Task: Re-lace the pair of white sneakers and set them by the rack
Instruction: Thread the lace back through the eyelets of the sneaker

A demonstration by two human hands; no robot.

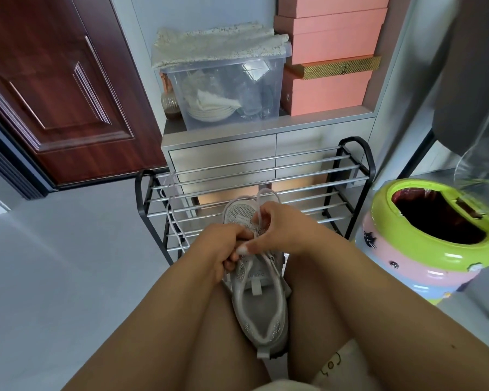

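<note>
A white sneaker (259, 306) lies between my knees, toe pointing away toward the shoe rack (266, 176). My left hand (223, 249) grips the sneaker's left side by the eyelets. My right hand (280, 227) pinches the white lace (263, 198), which loops up above the toe. A second white lace (172, 218) hangs over the rack's left rails. The other sneaker is not in view.
A grey drawer cabinet (223, 156) stands behind the rack, with a clear storage bin (226, 88) and pink boxes (328, 52) on top. A green and pink bin (429, 235) sits at the right. A brown door (54, 88) is at the left.
</note>
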